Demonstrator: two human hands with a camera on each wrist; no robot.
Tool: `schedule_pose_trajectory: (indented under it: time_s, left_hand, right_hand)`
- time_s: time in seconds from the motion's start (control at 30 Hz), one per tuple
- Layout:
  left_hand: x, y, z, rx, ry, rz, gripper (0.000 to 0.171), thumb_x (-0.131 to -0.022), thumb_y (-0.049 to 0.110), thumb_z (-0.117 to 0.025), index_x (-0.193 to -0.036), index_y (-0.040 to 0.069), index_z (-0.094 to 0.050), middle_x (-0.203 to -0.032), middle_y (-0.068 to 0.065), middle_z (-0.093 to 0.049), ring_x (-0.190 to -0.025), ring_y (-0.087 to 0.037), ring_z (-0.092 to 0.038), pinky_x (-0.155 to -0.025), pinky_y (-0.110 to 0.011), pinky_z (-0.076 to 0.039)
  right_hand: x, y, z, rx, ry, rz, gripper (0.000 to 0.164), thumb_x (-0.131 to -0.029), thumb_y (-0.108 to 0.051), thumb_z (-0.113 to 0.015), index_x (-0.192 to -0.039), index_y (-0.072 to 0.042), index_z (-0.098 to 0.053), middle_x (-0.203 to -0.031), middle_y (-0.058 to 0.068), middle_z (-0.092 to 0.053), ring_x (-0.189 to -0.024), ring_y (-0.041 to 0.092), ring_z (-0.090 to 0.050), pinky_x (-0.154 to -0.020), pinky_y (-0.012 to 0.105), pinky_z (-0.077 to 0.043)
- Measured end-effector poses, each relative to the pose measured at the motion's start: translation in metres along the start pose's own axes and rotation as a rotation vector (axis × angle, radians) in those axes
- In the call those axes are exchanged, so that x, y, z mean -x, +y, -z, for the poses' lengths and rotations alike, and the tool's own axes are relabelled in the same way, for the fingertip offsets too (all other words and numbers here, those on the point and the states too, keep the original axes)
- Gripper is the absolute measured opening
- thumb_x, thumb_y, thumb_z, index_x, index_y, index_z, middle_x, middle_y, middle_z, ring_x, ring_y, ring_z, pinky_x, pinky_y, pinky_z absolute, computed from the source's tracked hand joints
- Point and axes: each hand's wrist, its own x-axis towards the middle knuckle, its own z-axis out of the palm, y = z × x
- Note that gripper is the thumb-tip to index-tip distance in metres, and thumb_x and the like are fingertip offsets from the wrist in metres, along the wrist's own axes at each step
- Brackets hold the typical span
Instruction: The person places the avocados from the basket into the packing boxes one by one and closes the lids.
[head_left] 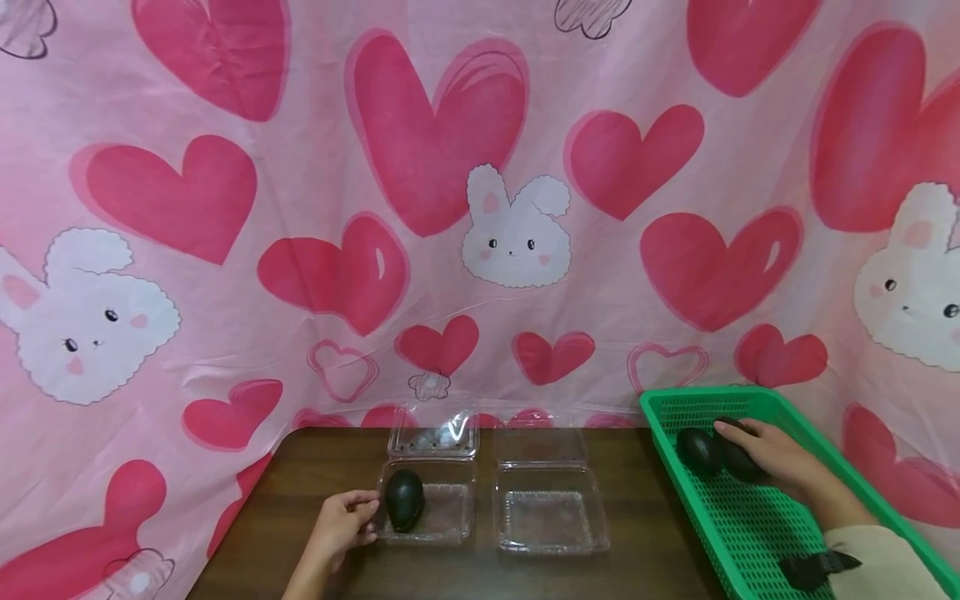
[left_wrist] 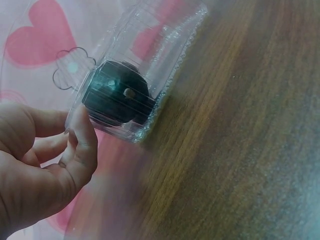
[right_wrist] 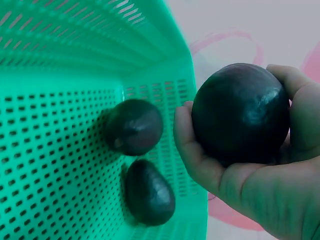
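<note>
My right hand (head_left: 765,450) grips a dark avocado (right_wrist: 240,115) over the far part of the green basket (head_left: 697,508). In the right wrist view, two more avocados lie in the basket, one dark and round (right_wrist: 134,127), the other longer (right_wrist: 149,193). My left hand (head_left: 341,525) pinches the left edge of an opened clear plastic clamshell box (head_left: 450,508). A single avocado (head_left: 404,500) lies in the left part of that box. Through the box wall, the left wrist view shows the avocado's stem end (left_wrist: 129,93).
A second clear clamshell box (head_left: 551,512) stands opened to the right of the first, its lid (head_left: 540,442) leaning back. Both are on a brown wooden table (head_left: 637,533). Behind hangs a pink cloth (head_left: 480,317) with hearts and rabbits.
</note>
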Motion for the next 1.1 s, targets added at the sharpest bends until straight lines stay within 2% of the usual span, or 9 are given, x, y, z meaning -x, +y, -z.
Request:
schedule_pose_trajectory:
  time_s: [0.1, 0.2, 0.27, 0.33, 0.5, 0.67, 0.9, 1.1]
  left_hand:
    - [-0.001, 0.000, -0.001, -0.005, 0.007, 0.006, 0.027, -0.093, 0.006, -0.059, -0.115, -0.011, -0.061, -0.080, -0.008, -0.055, -0.063, -0.016, -0.054, -0.055, -0.030, -0.057]
    - [0.000, 0.000, -0.001, -0.005, 0.021, 0.009, 0.025, -0.094, 0.005, -0.058, -0.114, -0.010, -0.062, -0.080, -0.008, -0.055, -0.063, -0.016, -0.054, -0.054, -0.031, -0.057]
    - [0.000, 0.000, -0.002, -0.002, 0.025, 0.012, 0.024, -0.094, 0.004, -0.058, -0.113, -0.009, -0.062, -0.080, -0.009, -0.055, -0.063, -0.016, -0.054, -0.054, -0.031, -0.057]
    - [0.000, 0.000, -0.002, 0.000, 0.024, 0.013, 0.024, -0.093, 0.004, -0.058, -0.113, -0.009, -0.063, -0.080, -0.009, -0.055, -0.063, -0.017, -0.054, -0.055, -0.031, -0.057]
    - [0.000, 0.000, -0.002, 0.001, 0.017, 0.017, 0.024, -0.093, 0.004, -0.058, -0.113, -0.010, -0.063, -0.078, -0.008, -0.054, -0.062, -0.016, -0.054, -0.055, -0.031, -0.057]
    - [0.000, 0.002, -0.002, -0.004, 0.013, 0.006, 0.026, -0.094, 0.004, -0.058, -0.114, -0.011, -0.061, -0.080, -0.009, -0.055, -0.062, -0.016, -0.053, -0.054, -0.030, -0.057]
    - [-0.002, 0.001, -0.002, 0.000, 0.009, 0.000, 0.027, -0.093, 0.006, -0.060, -0.114, -0.011, -0.061, -0.082, -0.010, -0.056, -0.062, -0.017, -0.054, -0.054, -0.031, -0.057]
    - [-0.001, 0.001, -0.002, -0.004, 0.017, 0.015, 0.025, -0.094, 0.004, -0.058, -0.114, -0.010, -0.061, -0.084, -0.012, -0.056, -0.063, -0.017, -0.054, -0.054, -0.031, -0.057]
  right_hand:
    - [0.002, -0.005, -0.005, -0.046, -0.003, 0.020, 0.096, -0.099, -0.058, -0.035, -0.147, 0.013, 0.008, -0.150, 0.041, -0.005, -0.126, 0.050, -0.039, -0.090, 0.048, -0.056]
    - [0.001, -0.010, -0.012, -0.145, -0.015, 0.050, 0.091, -0.100, -0.053, -0.036, -0.148, 0.012, 0.006, -0.147, 0.038, -0.017, -0.113, 0.034, -0.055, -0.089, 0.046, -0.057]
    - [0.001, -0.012, -0.017, -0.211, -0.017, 0.062, 0.087, -0.101, -0.050, -0.037, -0.149, 0.011, 0.003, -0.144, 0.036, -0.025, -0.105, 0.024, -0.059, -0.088, 0.045, -0.057]
    - [0.001, -0.015, -0.021, -0.242, -0.021, 0.085, 0.085, -0.102, -0.048, -0.037, -0.149, 0.011, 0.002, -0.141, 0.036, -0.030, -0.101, 0.021, -0.061, -0.087, 0.045, -0.058]
    - [0.000, -0.021, -0.032, -0.270, -0.032, 0.118, 0.083, -0.102, -0.046, -0.039, -0.149, 0.011, 0.000, -0.139, 0.035, -0.031, -0.101, 0.023, -0.061, -0.086, 0.048, -0.057]
    - [-0.005, -0.028, -0.045, -0.305, -0.029, 0.123, 0.077, -0.101, -0.045, -0.042, -0.150, 0.006, -0.009, -0.137, 0.031, -0.035, -0.101, 0.025, -0.061, -0.086, 0.049, -0.057]
    - [-0.012, -0.041, -0.058, -0.356, -0.050, 0.123, 0.083, -0.099, -0.048, -0.045, -0.151, 0.004, -0.007, -0.142, 0.030, -0.031, -0.105, 0.025, -0.060, -0.088, 0.049, -0.057]
    - [-0.019, -0.051, -0.070, -0.387, -0.073, 0.147, 0.077, -0.099, -0.047, -0.047, -0.150, 0.002, -0.014, -0.137, 0.025, -0.045, -0.104, 0.023, -0.062, -0.088, 0.050, -0.056]
